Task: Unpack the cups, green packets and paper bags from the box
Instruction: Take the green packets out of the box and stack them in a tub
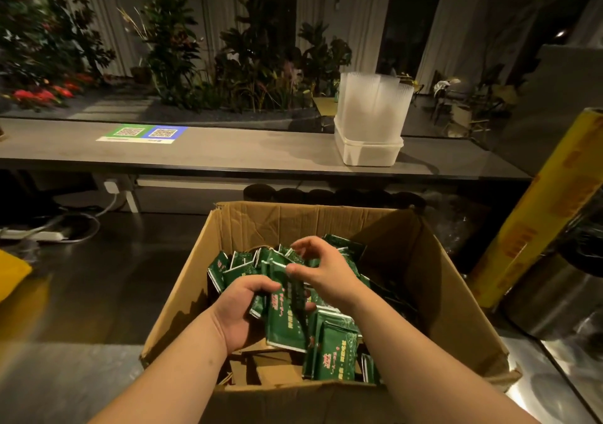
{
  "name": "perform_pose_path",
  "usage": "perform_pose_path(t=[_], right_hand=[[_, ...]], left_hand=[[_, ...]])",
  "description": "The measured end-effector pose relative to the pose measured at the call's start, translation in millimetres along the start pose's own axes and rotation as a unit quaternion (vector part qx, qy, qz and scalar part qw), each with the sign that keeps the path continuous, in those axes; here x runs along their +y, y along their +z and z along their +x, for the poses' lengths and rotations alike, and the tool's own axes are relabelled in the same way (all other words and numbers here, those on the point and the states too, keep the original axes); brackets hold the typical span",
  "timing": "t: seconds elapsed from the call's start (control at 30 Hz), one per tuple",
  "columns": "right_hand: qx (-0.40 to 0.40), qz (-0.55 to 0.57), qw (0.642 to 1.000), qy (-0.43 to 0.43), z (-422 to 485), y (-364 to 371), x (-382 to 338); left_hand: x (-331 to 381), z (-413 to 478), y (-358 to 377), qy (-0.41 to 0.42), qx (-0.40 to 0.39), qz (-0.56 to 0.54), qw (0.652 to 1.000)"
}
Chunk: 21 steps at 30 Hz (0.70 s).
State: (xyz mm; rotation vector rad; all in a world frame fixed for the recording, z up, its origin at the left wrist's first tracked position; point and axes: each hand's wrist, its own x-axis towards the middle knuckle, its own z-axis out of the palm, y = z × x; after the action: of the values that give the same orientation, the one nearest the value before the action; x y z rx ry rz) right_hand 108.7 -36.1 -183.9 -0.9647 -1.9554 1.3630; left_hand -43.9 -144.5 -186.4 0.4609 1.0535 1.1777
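Observation:
An open cardboard box (248,224) stands in front of me, holding several green packets (332,348) and brown paper bags (277,368) at the bottom. My left hand (241,312) is inside the box, gripping a bunch of green packets (284,322). Just above them my right hand (323,270) hovers with its fingers spread and loosely curved, holding nothing. Stacks of clear plastic cups (372,107) stand in a white tub (368,152) on the grey counter (228,152) beyond the box.
A yellow roll of wrap (538,221) leans at the right beside a steel container (554,296). A QR-code sheet (143,133) lies on the counter. Plants line the back. A power strip and cables (49,232) lie at the left.

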Motion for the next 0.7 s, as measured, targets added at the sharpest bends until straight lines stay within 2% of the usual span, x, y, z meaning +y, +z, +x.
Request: perform_pose_path(t=[0.07, 0.1, 0.17, 0.23, 0.27, 0.33, 0.47, 0.6, 0.7], right_hand=[[0.075, -0.051, 0.994, 0.064, -3, -12, 14], [0.077, -0.126, 0.983, 0.108, -4, -20, 25], [-0.038, -0.271, 0.94, 0.204, -10, -33, 49], [-0.163, -0.34, 0.886, 0.268, -18, -37, 63], [-0.195, -0.353, 0.871, 0.28, -21, -36, 67], [-0.206, -0.376, 0.861, 0.274, -24, -33, 70], [-0.193, -0.379, 0.871, 0.248, -20, -34, 71], [-0.195, -0.245, 0.921, 0.231, -20, -47, 62], [-0.113, -0.075, 0.975, 0.176, -20, -61, 49]], left_hand=[[-3, 5, -4, -0.001, 0.006, -0.045, 0.999], [-3, 4, -5, -0.004, 0.009, -0.067, 0.998], [-3, 6, -6, -0.01, 0.008, -0.095, 0.995], [-4, 9, -7, -0.014, 0.008, -0.111, 0.994], [-5, 9, -7, -0.016, 0.006, -0.116, 0.993], [-7, 9, -6, -0.017, 0.008, -0.113, 0.993], [-5, 5, -4, -0.014, 0.005, -0.144, 0.99], [-2, 4, -4, -0.012, 0.017, -0.146, 0.989], [-3, 3, -2, -0.002, 0.03, -0.101, 0.994]])
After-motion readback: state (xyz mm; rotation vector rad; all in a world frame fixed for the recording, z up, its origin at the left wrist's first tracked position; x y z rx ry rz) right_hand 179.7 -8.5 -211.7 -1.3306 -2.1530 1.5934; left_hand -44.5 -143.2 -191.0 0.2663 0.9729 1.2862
